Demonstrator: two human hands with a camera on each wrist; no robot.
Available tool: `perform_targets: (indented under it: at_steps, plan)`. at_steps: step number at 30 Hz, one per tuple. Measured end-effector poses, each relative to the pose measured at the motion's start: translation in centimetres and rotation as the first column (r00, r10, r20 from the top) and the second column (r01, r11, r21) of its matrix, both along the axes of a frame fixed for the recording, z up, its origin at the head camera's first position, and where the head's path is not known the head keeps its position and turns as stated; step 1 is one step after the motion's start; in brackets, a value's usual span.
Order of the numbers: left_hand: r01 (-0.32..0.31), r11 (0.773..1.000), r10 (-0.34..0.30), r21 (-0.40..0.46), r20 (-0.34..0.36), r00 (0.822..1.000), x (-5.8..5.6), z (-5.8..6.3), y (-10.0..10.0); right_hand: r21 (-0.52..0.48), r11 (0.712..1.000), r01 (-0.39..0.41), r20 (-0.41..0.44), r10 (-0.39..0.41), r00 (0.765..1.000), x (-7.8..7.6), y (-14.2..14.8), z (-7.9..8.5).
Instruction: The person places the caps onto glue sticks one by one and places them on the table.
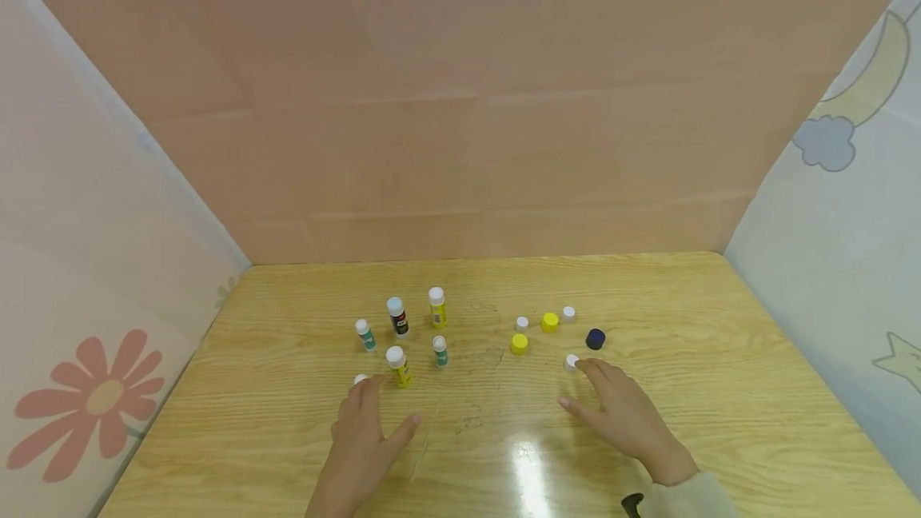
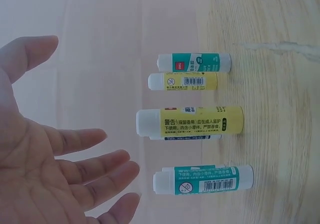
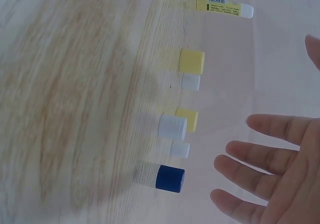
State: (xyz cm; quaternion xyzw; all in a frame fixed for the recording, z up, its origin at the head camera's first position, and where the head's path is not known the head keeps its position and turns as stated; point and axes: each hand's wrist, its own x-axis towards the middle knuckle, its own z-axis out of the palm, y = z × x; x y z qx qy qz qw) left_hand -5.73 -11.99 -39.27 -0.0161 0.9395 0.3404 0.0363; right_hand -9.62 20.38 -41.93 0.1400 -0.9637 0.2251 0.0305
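Several glue sticks stand upright with bare white tops, among them a yellow one [image 1: 402, 374], a black one [image 1: 399, 322] and a small green one [image 1: 441, 356]. My left hand [image 1: 363, 438] hovers in front of them, fingers spread and holding nothing. Its fingers mostly hide another green glue stick [image 2: 215, 180], whose white top peeks out in the head view. To the right stand loose caps: white caps [image 3: 172, 127], yellow caps [image 1: 520, 344] and a dark blue cap [image 3: 170, 178]. My right hand [image 1: 622, 414] is beside them, fingers spread, its index fingertip overlapping the nearest white cap [image 1: 572, 362] in the head view.
The wooden table [image 1: 719, 390] meets a plain brownish-pink back panel [image 1: 489, 142]. Patterned side panels [image 1: 108, 278] rise at left and right. A thin pale streak [image 1: 424, 446] marks the tabletop between the hands, and light glares near the front edge.
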Motion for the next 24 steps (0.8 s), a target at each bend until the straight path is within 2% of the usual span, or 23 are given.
perform_targets:
  at_steps: [10,19,24]
  plan:
    - [-0.003,1.0,0.003,0.012,-0.011,1.0,0.0,-0.2,-0.5,-0.008,1.0,0.009,0.02,-0.008,1.0,-0.4,0.1,-0.3]
    - [-0.028,0.999,0.028,0.037,0.009,1.0,-0.2,-0.3,-0.9,-0.017,1.0,0.012,0.035,-0.012,0.999,-0.7,0.1,-0.4]
    - [-0.031,0.999,0.031,0.015,-0.01,0.999,-0.2,-0.4,-1.1,-0.02,1.0,0.015,0.038,-0.014,0.999,-0.8,0.0,-0.4]
